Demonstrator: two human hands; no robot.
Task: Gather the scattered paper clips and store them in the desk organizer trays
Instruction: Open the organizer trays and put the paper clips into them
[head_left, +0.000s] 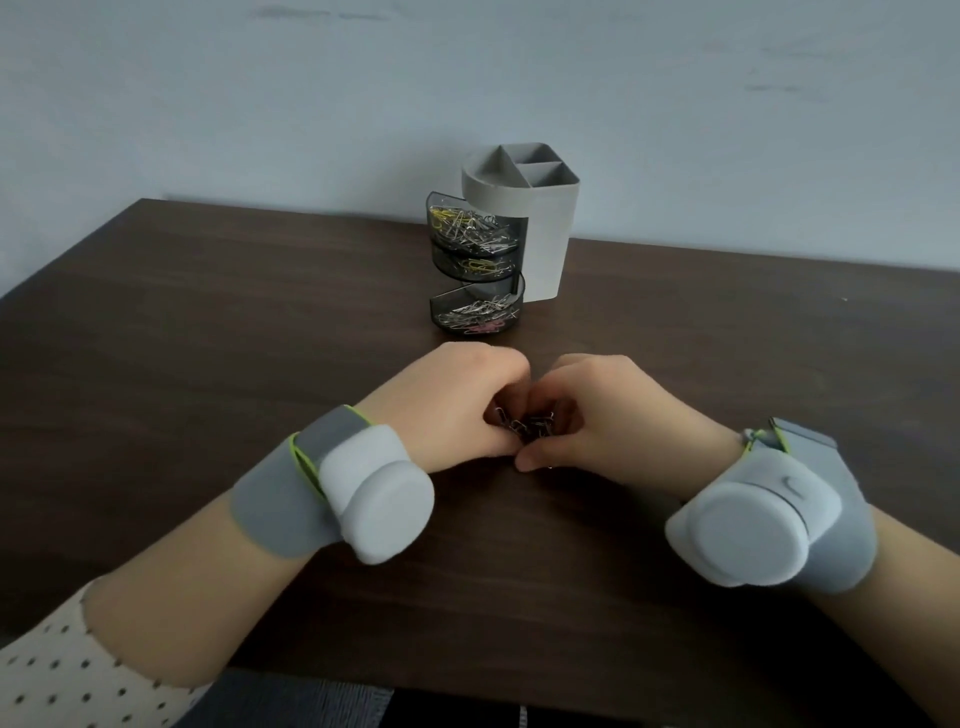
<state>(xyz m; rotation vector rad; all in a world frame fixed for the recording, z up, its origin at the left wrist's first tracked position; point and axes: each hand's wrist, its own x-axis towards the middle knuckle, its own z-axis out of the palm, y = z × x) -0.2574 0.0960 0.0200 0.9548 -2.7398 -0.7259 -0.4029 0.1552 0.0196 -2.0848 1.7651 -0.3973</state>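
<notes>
trays (470, 244) mostly filled; just before the organizer (524, 208), left hand (457, 402) and right hand (605, 410) cup the last clips (524, 423).

A dark brown wooden desk (208, 338) spreads beneath the grip and to both sides, its far edge meeting a plain pale blue-grey wall (260, 104) well beyond it, in soft, even light.

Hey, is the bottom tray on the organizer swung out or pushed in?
Swung out: the bottom tray juts left of the grey organizer, with its top uncovered and clips visible inside.
</notes>
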